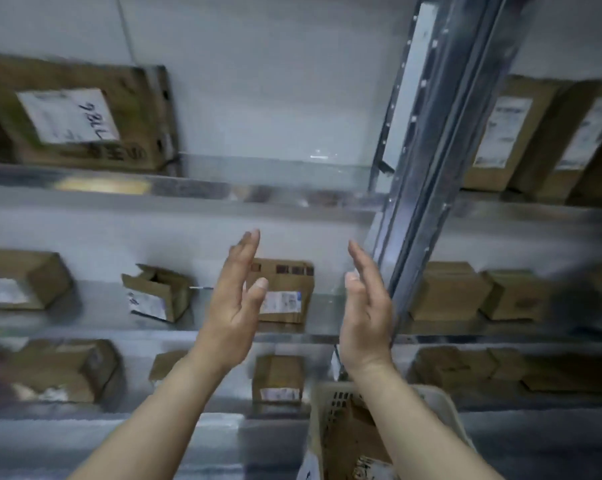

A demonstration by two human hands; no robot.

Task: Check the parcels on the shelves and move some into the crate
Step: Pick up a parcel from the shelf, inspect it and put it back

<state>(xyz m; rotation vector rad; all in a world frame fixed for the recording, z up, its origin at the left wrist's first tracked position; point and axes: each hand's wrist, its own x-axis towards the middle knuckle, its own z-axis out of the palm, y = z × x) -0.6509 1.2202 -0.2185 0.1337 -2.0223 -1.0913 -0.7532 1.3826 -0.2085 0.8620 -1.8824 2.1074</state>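
I saw left hand (233,306) and right hand (365,317) raised, palms facing, each grip spread apart, fingers straight, holding nothing, labelled parcel (287,296) on middle shelf (327,317) just behind left hand, crate (318,424) under right forearm.

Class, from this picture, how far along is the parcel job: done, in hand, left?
Done: the crate holds some cardboard parcels. In hand: nothing; left hand and right hand are open, raised before a labelled parcel. Left: many boxes sit on the shelves.
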